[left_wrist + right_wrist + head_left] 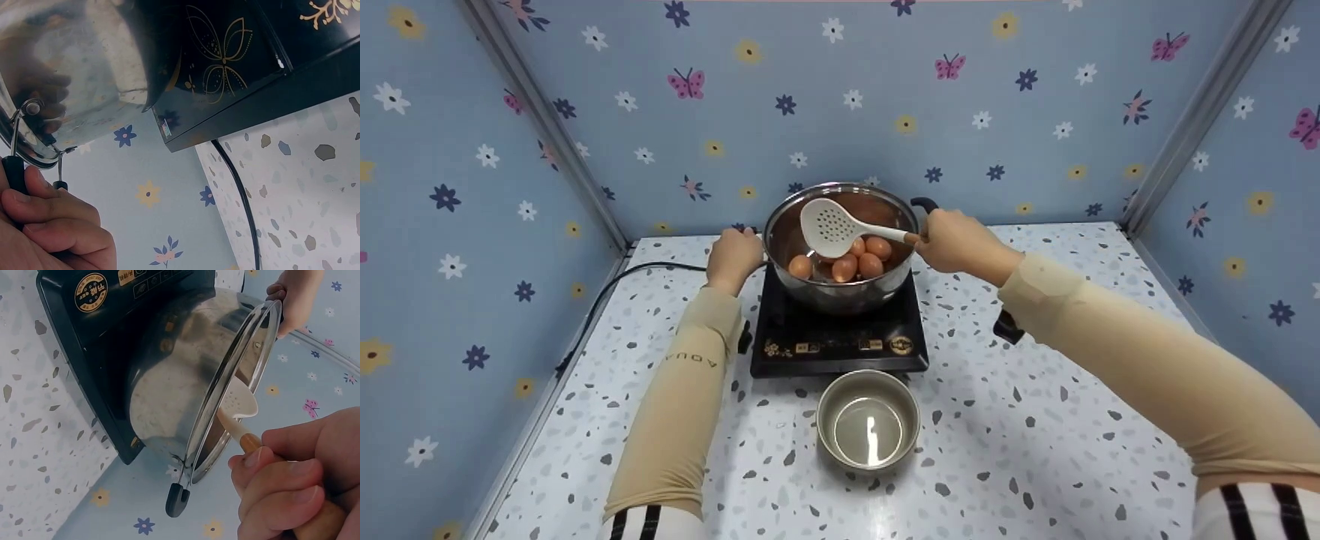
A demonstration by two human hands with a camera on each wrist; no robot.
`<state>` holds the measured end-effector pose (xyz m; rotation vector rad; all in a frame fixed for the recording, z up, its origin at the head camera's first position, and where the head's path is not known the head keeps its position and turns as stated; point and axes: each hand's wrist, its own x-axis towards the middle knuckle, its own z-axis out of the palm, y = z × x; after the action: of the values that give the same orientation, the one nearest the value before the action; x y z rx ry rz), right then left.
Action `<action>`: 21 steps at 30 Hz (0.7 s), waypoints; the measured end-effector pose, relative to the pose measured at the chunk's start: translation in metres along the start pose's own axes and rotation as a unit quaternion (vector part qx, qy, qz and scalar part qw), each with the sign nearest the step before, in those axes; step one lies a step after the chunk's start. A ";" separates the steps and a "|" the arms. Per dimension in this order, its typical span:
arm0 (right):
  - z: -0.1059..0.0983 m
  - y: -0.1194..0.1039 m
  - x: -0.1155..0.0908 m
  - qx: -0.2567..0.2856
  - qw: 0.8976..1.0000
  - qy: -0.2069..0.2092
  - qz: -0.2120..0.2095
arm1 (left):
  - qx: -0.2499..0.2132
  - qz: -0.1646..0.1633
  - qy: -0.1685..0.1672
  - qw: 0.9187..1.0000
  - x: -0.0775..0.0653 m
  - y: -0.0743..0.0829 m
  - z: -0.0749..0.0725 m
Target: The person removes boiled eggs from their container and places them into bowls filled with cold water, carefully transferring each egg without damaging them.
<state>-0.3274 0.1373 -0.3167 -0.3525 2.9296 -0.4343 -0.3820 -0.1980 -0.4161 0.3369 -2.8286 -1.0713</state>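
Observation:
A shiny steel pot (840,298) stands on a black induction cooker (840,356), with several brown eggs (844,268) inside. My left hand (733,259) grips the pot's black side handle (15,175), fingers curled round it in the left wrist view. In my right hand (958,238) is the wooden handle (250,442) of a white slotted skimmer (831,227). The skimmer's perforated head is over the pot's opening, above the eggs, and carries no egg that I can see. The pot's other black handle (178,499) is free, close to my right hand.
A round metal bowl (868,421) sits in front of the cooker on the speckled white tabletop (1035,442). A black power cord (604,296) runs from the cooker to the left edge. Blue flowered panels (840,90) stand behind and at both sides.

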 end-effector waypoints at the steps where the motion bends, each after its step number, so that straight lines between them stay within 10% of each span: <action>1: 0.001 -0.001 0.000 -0.003 1.000 0.004 0.001 | -0.001 0.000 -0.001 1.000 -0.001 0.000 0.000; 21: 0.029 -0.029 -0.010 -0.089 0.994 0.042 -0.045 | -0.007 0.009 0.003 1.000 -0.003 0.000 -0.001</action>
<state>-0.3062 0.1055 -0.3345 -0.5030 3.0525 -0.2026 -0.3791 -0.1976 -0.4156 0.3114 -2.8113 -1.0845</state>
